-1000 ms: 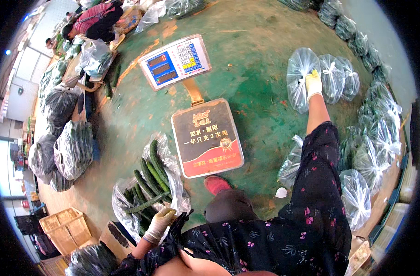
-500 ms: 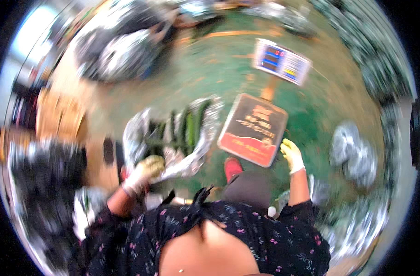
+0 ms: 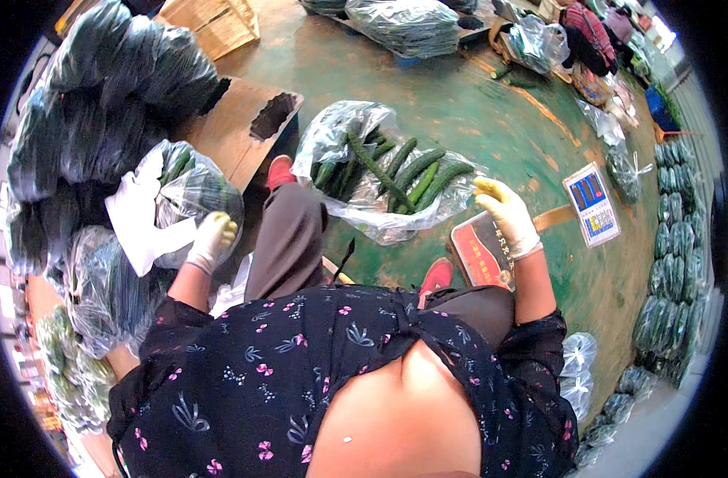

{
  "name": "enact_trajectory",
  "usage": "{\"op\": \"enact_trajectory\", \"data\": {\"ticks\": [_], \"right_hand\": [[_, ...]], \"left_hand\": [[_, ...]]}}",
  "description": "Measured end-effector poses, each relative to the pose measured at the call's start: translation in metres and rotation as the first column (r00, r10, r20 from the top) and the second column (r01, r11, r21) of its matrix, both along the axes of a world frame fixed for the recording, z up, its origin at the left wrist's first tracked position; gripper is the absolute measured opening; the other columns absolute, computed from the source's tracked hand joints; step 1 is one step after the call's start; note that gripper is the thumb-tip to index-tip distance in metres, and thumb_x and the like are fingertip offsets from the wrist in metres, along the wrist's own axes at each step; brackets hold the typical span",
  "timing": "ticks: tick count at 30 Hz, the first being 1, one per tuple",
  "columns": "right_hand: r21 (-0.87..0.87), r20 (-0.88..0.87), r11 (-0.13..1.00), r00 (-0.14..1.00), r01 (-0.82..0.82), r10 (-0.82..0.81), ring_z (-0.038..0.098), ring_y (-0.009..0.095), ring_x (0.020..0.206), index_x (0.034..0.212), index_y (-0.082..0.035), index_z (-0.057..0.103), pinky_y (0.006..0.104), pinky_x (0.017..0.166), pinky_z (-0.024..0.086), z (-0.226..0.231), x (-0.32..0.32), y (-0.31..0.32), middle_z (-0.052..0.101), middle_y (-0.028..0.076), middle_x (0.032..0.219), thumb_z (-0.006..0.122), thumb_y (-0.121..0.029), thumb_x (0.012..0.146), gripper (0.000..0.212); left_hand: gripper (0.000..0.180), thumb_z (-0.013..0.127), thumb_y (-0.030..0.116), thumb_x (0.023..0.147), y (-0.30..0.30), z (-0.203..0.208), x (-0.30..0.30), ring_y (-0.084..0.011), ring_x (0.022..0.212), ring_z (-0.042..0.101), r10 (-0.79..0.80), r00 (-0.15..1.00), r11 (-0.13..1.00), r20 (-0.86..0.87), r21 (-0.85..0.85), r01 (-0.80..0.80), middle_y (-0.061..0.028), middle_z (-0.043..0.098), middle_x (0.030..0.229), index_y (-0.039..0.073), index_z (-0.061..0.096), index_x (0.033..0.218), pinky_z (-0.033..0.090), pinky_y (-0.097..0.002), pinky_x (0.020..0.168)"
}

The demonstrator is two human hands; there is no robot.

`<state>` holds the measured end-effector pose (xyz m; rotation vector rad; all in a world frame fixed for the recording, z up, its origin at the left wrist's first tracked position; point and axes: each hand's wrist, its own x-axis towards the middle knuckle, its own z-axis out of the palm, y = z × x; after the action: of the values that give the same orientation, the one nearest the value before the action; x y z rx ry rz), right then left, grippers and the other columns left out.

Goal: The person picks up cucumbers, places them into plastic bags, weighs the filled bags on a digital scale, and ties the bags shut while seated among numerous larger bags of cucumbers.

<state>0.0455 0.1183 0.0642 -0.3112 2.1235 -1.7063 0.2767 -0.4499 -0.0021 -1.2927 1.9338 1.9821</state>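
A: Hands first, please. What is changing?

B: Right hand [image 3: 506, 215], yellow-gloved: a second ago it was stretching far out to a clear bag near the floor's edge; now it is hanging back near the body, fingers loosely curled, gripping nothing that I can see, just beside the rim of the open clear plastic bag of long green cucumbers [image 3: 392, 179]. That bag is lying on the green floor [image 3: 475, 103] ahead of the knees, mouth gaping.

A: And the other?

B: Left hand [image 3: 213, 239], pale-gloved, is closing on the neck of a tied clear plastic bag of cucumbers [image 3: 190, 195] at the person's left, beside the flattened brown cardboard [image 3: 236, 131]. Earlier it was resting at the open bag instead.

A: Meaning?

B: Attention is shifting, I judge, from the far stock to these two near bags.

A: Anything else?

B: Red-topped floor scale platform [image 3: 479, 255] touching the right wrist's line; its blue-and-white display panel [image 3: 591, 203] lying further right.
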Motion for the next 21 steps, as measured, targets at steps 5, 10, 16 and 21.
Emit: {"op": "enact_trajectory", "data": {"ticks": [5, 10, 16, 21], "right_hand": [[0.268, 0.056, 0.92, 0.958, -0.285, 0.281, 0.06, 0.017, 0.102, 0.119, -0.001, 0.058, 0.029, 0.091, 0.046, -0.01, 0.029, -0.059, 0.064, 0.009, 0.111, 0.065, -0.012, 0.081, 0.04], [0.565, 0.205, 0.708, 0.903, -0.423, 0.377, 0.06, 0.022, 0.108, 0.123, 0.002, 0.054, 0.0302, 0.094, 0.045, -0.005, 0.055, -0.082, 0.061, 0.016, 0.119, 0.064, -0.014, 0.08, 0.048], [0.498, 0.269, 0.796, 0.934, -0.343, 0.233, 0.058, 0.02, 0.108, 0.123, 0.004, 0.054, 0.0303, 0.094, 0.044, -0.05, 0.083, -0.073, 0.062, 0.015, 0.118, 0.064, -0.01, 0.082, 0.044], [0.45, 0.506, 0.774, 0.841, -0.445, 0.189, 0.058, 0.017, 0.106, 0.12, 0.005, 0.054, 0.0285, 0.093, 0.044, -0.106, 0.091, -0.047, 0.062, 0.012, 0.115, 0.065, -0.007, 0.082, 0.041]], "left_hand": [[0.013, 0.053, 0.023, 0.09, -0.003, -0.112, 0.063, -0.0085, 0.04, 0.035, -0.073, 0.956, 0.993, 0.286, -0.072, 0.097, 0.0042, 0.042, 0.057, 0.014, 0.049, 0.081, 0.028, -0.0267, 0.037], [0.032, 0.064, 0.028, 0.079, -0.01, -0.181, 0.089, -0.0199, 0.064, 0.059, -0.071, 0.897, 0.974, 0.437, -0.164, 0.157, -0.0097, 0.063, 0.078, 0.0, 0.062, 0.093, 0.046, -0.0357, 0.057], [0.045, 0.055, 0.034, 0.08, 0.019, -0.172, 0.092, -0.0349, 0.096, 0.061, -0.476, 0.809, 0.676, 0.346, -0.445, 0.588, -0.0232, 0.065, 0.099, -0.001, 0.063, 0.106, 0.046, -0.0388, 0.086], [0.044, 0.055, 0.043, 0.083, 0.047, -0.185, 0.143, -0.0347, 0.093, 0.062, -0.221, 0.845, 0.862, 0.487, -0.308, 0.403, -0.0218, 0.066, 0.099, 0.003, 0.067, 0.099, 0.047, -0.0397, 0.083]]}}
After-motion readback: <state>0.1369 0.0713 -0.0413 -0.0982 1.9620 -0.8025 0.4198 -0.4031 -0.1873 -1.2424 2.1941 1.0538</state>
